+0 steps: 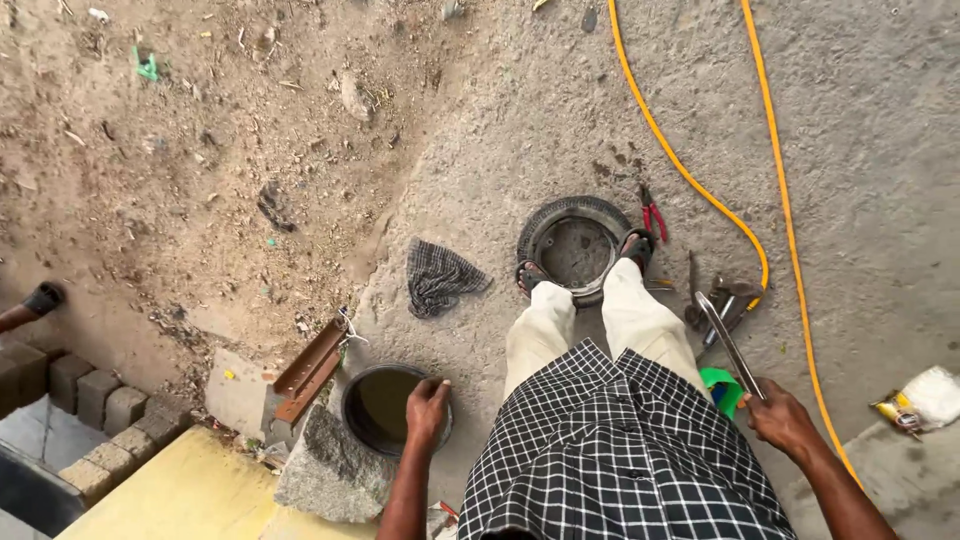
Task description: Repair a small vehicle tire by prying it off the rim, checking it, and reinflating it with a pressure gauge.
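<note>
Person seated, looking down at own legs. Left hand [427,405] rests on the rim of a round black basin [385,408] holding murky liquid, fingers curled loosely over the edge. Right hand [780,415] grips a long flat metal bar [728,343], fingers wrapped tight around its lower end, bar angled up and away over the ground. Both sandalled feet sit on a small tyre [575,245] lying flat on the concrete ground [860,150]. Checked cloth [440,278] left of tyre. Red-handled pliers [654,214] just right of tyre, more metal tools [722,300] near the bar tip. Yellow hose [700,190] loops across the ground. Green container [722,388] beside the right knee. Stone block [330,465] touching the basin.
</note>
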